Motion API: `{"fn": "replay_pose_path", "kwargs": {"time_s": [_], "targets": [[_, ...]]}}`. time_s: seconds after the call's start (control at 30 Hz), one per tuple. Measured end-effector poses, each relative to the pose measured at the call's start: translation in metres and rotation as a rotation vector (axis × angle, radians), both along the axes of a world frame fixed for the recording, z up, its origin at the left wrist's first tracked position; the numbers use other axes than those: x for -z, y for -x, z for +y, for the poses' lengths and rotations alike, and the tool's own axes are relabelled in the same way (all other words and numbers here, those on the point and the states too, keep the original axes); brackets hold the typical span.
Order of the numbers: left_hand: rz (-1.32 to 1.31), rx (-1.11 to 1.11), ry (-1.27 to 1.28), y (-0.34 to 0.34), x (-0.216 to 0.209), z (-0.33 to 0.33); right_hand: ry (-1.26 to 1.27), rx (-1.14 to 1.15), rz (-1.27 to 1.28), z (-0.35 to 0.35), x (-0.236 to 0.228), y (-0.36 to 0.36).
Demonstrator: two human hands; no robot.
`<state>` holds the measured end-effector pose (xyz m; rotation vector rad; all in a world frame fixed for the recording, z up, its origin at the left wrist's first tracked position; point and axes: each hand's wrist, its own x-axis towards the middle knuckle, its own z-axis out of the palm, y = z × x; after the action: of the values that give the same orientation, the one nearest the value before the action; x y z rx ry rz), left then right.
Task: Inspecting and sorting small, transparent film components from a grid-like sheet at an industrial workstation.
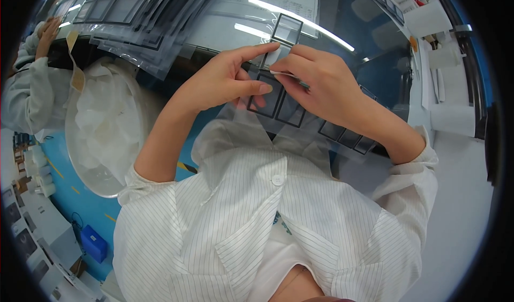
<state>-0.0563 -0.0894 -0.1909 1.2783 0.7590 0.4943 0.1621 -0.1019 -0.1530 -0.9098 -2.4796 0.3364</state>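
A clear film sheet with black rectangular frames [290, 112] lies over the dark table edge in front of me and hangs toward my lap. My left hand [222, 80] grips its left side, thumb on top and some fingers beneath, seen through the film. The left index finger stretches out along a frame near the sheet's far end. Close beside it, my right hand [324, 82] is closed in a pinch. A thin white piece [282, 73] sticks out between its thumb and fingertips; whether it is a strip or a folded liner I cannot tell.
A stack of similar framed film sheets [144, 23] overhangs the table at the far left. Below it stands a white tub [144, 104] full of crumpled translucent film. Another person's hand [48, 31] is at the far left. A blue box [94, 243] sits on the floor.
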Motion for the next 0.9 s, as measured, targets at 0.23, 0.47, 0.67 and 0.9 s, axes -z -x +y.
{"fn": "replay_pose_path", "kwargs": {"time_s": [0.23, 0.47, 0.67, 0.9], "targets": [[0.029, 0.005, -0.002, -0.002, -0.004, 0.003, 0.018, -0.015, -0.185, 0.004, -0.015, 0.010], [0.071, -0.016, 0.034, -0.003, -0.007, 0.001, 0.099, -0.015, -0.335, 0.017, -0.019, 0.022], [0.038, 0.010, 0.020, -0.003, -0.007, 0.000, 0.215, 0.017, -0.355, 0.014, -0.024, 0.018], [0.073, -0.006, 0.016, -0.003, -0.010, -0.001, 0.164, -0.007, -0.285, 0.005, -0.031, -0.004]]}}
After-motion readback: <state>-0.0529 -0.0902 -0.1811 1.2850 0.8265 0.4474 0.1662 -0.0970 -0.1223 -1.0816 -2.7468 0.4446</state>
